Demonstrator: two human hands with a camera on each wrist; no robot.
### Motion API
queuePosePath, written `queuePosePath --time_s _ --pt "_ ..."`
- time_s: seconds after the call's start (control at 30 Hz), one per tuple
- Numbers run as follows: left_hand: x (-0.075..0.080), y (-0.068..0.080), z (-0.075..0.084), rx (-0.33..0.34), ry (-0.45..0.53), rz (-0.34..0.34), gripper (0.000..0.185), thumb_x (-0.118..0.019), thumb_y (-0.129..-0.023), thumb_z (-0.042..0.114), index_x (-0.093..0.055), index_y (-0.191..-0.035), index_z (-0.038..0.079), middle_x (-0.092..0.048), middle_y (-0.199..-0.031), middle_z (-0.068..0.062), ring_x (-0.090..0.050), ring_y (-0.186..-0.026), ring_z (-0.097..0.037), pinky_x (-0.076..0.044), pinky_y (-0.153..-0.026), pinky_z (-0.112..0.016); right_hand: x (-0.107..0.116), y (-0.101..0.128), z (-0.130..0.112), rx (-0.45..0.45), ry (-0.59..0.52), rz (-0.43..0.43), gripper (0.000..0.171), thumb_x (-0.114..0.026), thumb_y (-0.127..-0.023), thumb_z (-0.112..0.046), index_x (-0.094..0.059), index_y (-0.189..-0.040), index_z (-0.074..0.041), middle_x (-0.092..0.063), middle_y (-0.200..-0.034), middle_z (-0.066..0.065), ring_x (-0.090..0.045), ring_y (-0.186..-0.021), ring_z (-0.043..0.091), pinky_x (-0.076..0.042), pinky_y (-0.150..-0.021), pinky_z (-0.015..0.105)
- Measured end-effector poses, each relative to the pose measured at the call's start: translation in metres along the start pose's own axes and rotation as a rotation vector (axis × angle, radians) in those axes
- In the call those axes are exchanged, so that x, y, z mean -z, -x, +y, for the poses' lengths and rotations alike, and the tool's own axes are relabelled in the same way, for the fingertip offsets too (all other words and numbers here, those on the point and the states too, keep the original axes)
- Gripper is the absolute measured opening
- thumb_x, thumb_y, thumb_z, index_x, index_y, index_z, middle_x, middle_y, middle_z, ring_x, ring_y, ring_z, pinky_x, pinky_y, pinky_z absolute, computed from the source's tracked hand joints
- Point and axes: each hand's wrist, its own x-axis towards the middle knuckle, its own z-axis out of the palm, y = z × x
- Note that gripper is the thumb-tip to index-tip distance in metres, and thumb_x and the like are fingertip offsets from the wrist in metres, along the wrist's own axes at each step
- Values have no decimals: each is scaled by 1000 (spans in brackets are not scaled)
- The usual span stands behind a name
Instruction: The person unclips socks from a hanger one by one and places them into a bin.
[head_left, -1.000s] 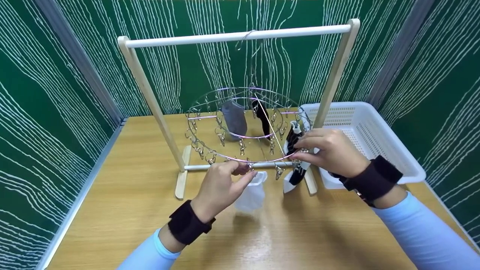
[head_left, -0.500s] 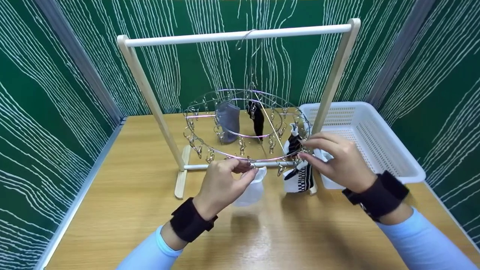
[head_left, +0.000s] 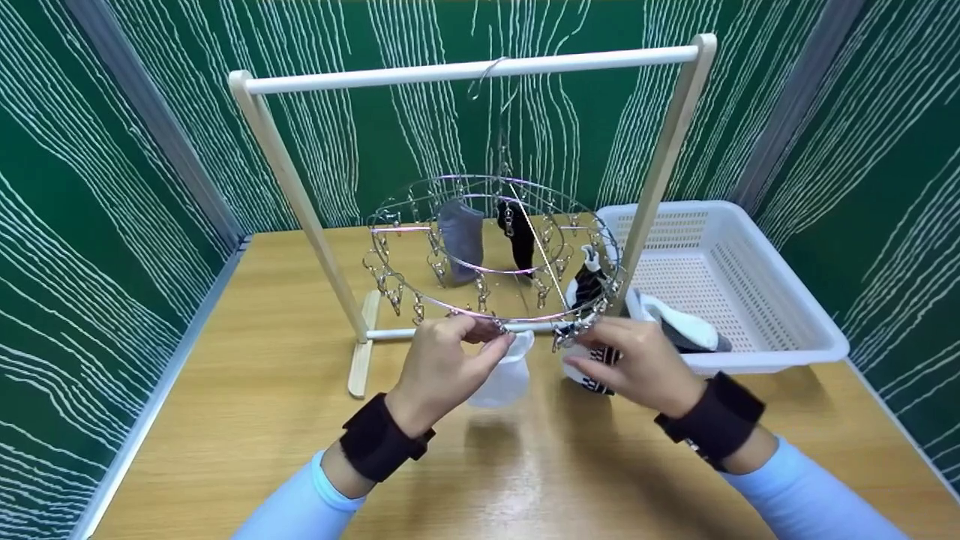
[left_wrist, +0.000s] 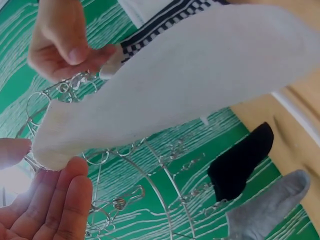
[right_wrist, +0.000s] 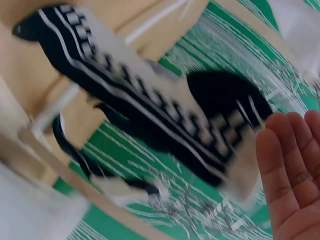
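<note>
You're mid-clipping here, I'd say. Your left hand [head_left: 442, 367] pinches a clip at the near rim of the ring [head_left: 390, 217], right where the white sock [head_left: 502, 379] hangs. Your right hand [head_left: 637, 364] has its fingers curled round the checkered sock [head_left: 592, 375] just to the right, under the rim. Next you'd probably want to check each clip bites the cuff before easing off either hand.

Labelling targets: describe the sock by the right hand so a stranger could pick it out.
Start at the wooden rack on the table; a round wire clip hanger hangs from its bar. On the ring's near right edge, by the right hand, hangs the patterned sock. It alone is black with white stripes and checks; its neighbours are plain white, grey or black.
</note>
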Motion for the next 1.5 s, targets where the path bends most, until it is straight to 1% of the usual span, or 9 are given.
queuePosePath --time_s 0.13,0.4,0.5,0.6,0.7,0.83,1.0,1.1,1.5 --pt "-1 -1 -1 -9 0 18 9 -83 -93 6 -81 -95 -2 -84 -89 -11 -82 -82 -21 -66 -78 -36 -17 5 -1 -86 -67 -67 24 -94 -78 -7 -78 -95 -4 -80 -88 8 -77 -75 21 -66 -71 32" --pt "-2 2 -2 5 13 24 8 -82 -93 5 -81 -97 -2 -84 -92 -13 -82 -84 -23 -67 -80 -37 -53 7 -5 -456 -449 -294 38 -87 -92 -15 -74 -119 8 -80 -114 23 -80 -102 41 -66 -92 47" --pt "-2 2 -2 8 14 32 8 -83 -93 6 -81 -96 -1 -84 -91 -12 -82 -84 -22 -67 -79 -38 -63 3 -6 -531 -556 -316 39 -85 -93 -14 -73 -123 8 -80 -116 22 -80 -106 38 -65 -95 41" --pt "-3 1 -2 1 10 41 7 -83 -93 6 -81 -95 -1 -83 -90 -12 -82 -83 -23 -67 -79 -38 -70 0 -7 -569 -659 -329 39 -83 -95 -11 -71 -127 8 -80 -118 23 -81 -106 27 -65 -95 32" --pt "-4 1 -3 -6 17 43 7 -82 -93 6 -81 -94 -1 -83 -89 -13 -82 -84 -23 -67 -79 -37 -76 -3 -8 -587 -729 -330 35 -81 -96 -8 -72 -124 11 -79 -116 27 -80 -100 12 -63 -90 24" --pt "-5 0 -2 -1 32 36 8 -81 -94 6 -81 -95 -2 -83 -90 -13 -82 -84 -23 -67 -79 -38 -82 -2 -11 -609 -764 -278 23 -76 -98 -3 -75 -112 15 -80 -102 28 -71 -83 1 -57 -77 16" --pt "-5 1 -1 -3 35 44 7 -82 -90 3 -80 -92 -3 -83 -87 -13 -81 -79 -23 -67 -76 -39 -87 1 -13 -606 -740 -209 15 -74 -98 1 -77 -103 15 -78 -82 15 -54 -68 -2 -43 -64 13" --pt "-7 2 -3 -16 28 60 5 -82 -87 1 -79 -89 -3 -82 -84 -13 -80 -76 -24 -67 -73 -39 -88 3 -14 -576 -736 -192 13 -72 -98 4 -77 -98 16 -76 -77 12 -53 -66 -4 -42 -62 13" --pt "-9 1 -5 -69 -3 84 4 -81 -89 -2 -78 -86 -3 -82 -84 -14 -80 -77 -26 -66 -74 -40 -86 6 -15 -541 -724 -210 13 -73 -97 3 -76 -90 13 -60 -63 28 -40 -57 -5 -34 -55 13"
